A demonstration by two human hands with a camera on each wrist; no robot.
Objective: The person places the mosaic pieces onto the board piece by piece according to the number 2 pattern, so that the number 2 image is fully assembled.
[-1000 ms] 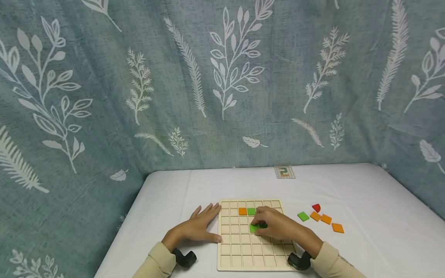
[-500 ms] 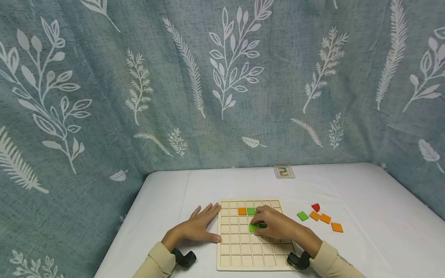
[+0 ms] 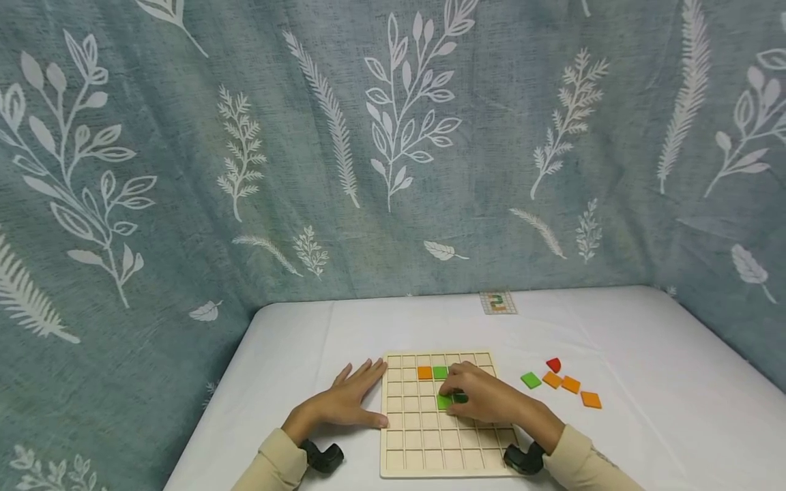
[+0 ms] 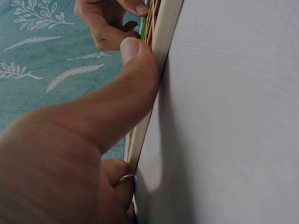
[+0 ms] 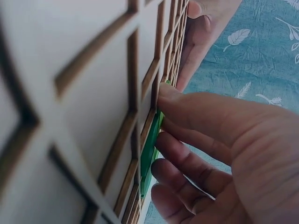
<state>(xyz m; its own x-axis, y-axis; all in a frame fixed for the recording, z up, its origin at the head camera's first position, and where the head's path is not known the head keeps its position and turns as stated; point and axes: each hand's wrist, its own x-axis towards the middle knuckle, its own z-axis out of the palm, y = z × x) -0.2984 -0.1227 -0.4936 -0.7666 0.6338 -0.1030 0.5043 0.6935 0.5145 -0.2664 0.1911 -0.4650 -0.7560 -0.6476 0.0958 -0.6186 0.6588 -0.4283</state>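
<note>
A square wooden grid board (image 3: 414,440) lies on the white table. My left hand (image 3: 344,406) is spread beside its left side, fingertips and thumb at the board's edge. Over the middle of the board, my right hand (image 3: 485,395) pinches a light green square tile (image 3: 443,402) between thumb and finger. A darker green tile (image 5: 150,144) sits beside it in the right wrist view, partly hidden by that hand in the head view. In the board's second row from the back are an orange tile (image 3: 425,373) and a green tile (image 3: 440,372).
Right of the board lie a loose green tile (image 3: 531,380), several orange tiles (image 3: 571,384) and a red quarter-round piece (image 3: 554,365). A small card with a grid pattern (image 3: 498,303) lies at the table's back edge. A patterned curtain (image 3: 344,150) hangs behind.
The view has shifted slightly, moving everything a little left in the frame. Both hands and the tiles stay in the same places relative to the board.
</note>
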